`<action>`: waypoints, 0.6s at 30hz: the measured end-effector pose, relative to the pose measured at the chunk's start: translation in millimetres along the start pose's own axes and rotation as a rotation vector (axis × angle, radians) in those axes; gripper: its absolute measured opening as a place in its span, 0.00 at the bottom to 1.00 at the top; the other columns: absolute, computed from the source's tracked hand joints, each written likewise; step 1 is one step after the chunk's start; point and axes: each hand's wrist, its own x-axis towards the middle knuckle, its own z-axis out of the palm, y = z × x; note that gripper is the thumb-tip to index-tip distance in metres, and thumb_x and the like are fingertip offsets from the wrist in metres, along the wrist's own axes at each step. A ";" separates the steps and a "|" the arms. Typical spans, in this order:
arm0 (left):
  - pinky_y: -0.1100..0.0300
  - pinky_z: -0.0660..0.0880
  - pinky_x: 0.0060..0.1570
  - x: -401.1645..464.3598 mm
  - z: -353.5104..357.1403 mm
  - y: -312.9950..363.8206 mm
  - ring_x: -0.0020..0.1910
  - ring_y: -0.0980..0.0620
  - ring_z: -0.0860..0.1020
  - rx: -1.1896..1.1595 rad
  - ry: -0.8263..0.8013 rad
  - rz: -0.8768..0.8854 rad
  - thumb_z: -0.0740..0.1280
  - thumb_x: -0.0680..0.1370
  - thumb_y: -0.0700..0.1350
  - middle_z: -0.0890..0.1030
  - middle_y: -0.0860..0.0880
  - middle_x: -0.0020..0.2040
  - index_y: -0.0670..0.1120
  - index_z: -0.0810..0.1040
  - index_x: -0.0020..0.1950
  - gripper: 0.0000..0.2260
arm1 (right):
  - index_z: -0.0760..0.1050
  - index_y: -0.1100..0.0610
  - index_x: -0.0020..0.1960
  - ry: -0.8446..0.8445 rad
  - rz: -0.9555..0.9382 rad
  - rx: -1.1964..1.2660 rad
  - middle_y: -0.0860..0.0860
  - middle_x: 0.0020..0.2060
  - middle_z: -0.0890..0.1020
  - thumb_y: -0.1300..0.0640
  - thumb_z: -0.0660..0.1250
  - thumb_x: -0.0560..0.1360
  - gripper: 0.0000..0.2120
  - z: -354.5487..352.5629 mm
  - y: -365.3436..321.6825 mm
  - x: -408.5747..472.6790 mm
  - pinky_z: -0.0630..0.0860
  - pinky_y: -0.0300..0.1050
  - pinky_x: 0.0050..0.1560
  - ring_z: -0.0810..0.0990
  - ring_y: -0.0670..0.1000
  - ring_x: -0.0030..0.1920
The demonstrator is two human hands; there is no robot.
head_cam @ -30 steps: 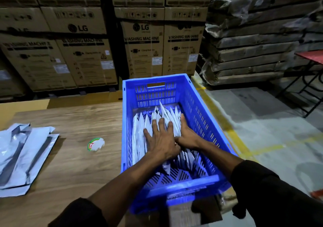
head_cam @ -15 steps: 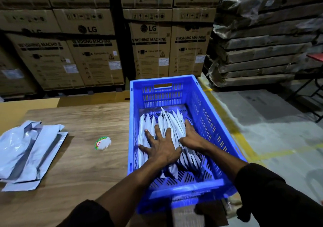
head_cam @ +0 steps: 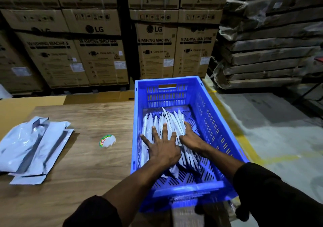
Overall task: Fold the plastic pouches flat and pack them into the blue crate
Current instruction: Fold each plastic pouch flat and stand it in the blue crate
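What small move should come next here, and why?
Probably lift the left hand off and reach for the loose pouches on the table. Both hands, the right hand too, lie with spread fingers on the folded pouches standing in a row in the blue crate, which look settled, while the pile on the table is unfolded.

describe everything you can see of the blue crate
The blue crate is a rectangular open-topped bin that looks like moulded plastic, with slotted walls, a perforated floor and a handle cut-out in the far end wall. It sits upright at the right end of the wooden table. Inside, folded pouches stand in a row on edge. The left hand and right hand press on them with straight fingers.
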 end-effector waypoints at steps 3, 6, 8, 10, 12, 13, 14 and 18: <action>0.20 0.35 0.66 1.1 -0.1 -3.3 0.79 0.36 0.32 -0.022 0.002 0.032 0.49 0.83 0.64 0.35 0.47 0.83 0.54 0.51 0.83 0.31 | 0.39 0.57 0.82 0.000 -0.006 0.022 0.54 0.81 0.50 0.55 0.57 0.82 0.36 5.1 -2.1 -1.0 0.57 0.46 0.74 0.55 0.54 0.79; 0.18 0.39 0.65 4.0 5.0 -3.6 0.78 0.39 0.28 -0.116 -0.032 0.031 0.52 0.82 0.66 0.29 0.50 0.81 0.53 0.48 0.83 0.34 | 0.41 0.55 0.82 -0.032 0.000 0.122 0.51 0.81 0.45 0.50 0.53 0.84 0.32 10.1 -6.0 1.6 0.50 0.49 0.77 0.47 0.51 0.80; 0.17 0.39 0.63 4.3 9.3 -3.6 0.77 0.38 0.27 -0.121 -0.048 0.016 0.52 0.81 0.68 0.26 0.51 0.80 0.54 0.45 0.83 0.36 | 0.40 0.53 0.82 -0.060 0.034 0.196 0.49 0.80 0.39 0.44 0.51 0.85 0.33 11.7 -6.3 4.0 0.45 0.53 0.78 0.40 0.49 0.80; 0.17 0.38 0.62 4.2 10.9 -3.3 0.77 0.37 0.26 -0.112 -0.061 -0.008 0.50 0.80 0.70 0.26 0.52 0.79 0.56 0.42 0.83 0.37 | 0.37 0.51 0.81 -0.081 0.029 0.220 0.47 0.79 0.35 0.37 0.50 0.83 0.36 12.4 -3.9 5.1 0.41 0.55 0.79 0.36 0.48 0.79; 0.18 0.37 0.63 3.5 10.4 -3.6 0.76 0.35 0.26 -0.101 -0.078 -0.028 0.49 0.80 0.70 0.26 0.52 0.79 0.56 0.40 0.83 0.37 | 0.35 0.50 0.81 -0.104 0.021 0.206 0.46 0.79 0.34 0.33 0.48 0.81 0.39 12.2 -1.1 4.0 0.39 0.56 0.79 0.34 0.47 0.79; 0.19 0.36 0.64 3.4 10.9 -3.8 0.76 0.34 0.26 -0.099 -0.085 -0.031 0.49 0.80 0.70 0.26 0.52 0.79 0.56 0.39 0.83 0.37 | 0.34 0.49 0.81 -0.114 0.014 0.208 0.45 0.79 0.33 0.31 0.47 0.79 0.40 12.7 0.7 4.7 0.39 0.57 0.79 0.34 0.47 0.78; 0.19 0.35 0.65 3.4 11.4 -3.6 0.76 0.34 0.26 -0.102 -0.090 -0.033 0.48 0.80 0.71 0.26 0.51 0.79 0.56 0.38 0.83 0.37 | 0.34 0.49 0.81 -0.120 0.015 0.210 0.45 0.78 0.33 0.29 0.47 0.77 0.42 12.2 1.4 4.3 0.39 0.57 0.79 0.34 0.46 0.78; 0.20 0.34 0.65 2.0 13.2 -1.5 0.77 0.35 0.27 -0.125 -0.101 -0.043 0.44 0.77 0.75 0.26 0.50 0.79 0.55 0.38 0.83 0.41 | 0.33 0.45 0.80 -0.179 0.033 0.293 0.42 0.76 0.29 0.26 0.45 0.75 0.43 12.9 1.1 2.6 0.40 0.59 0.77 0.30 0.45 0.76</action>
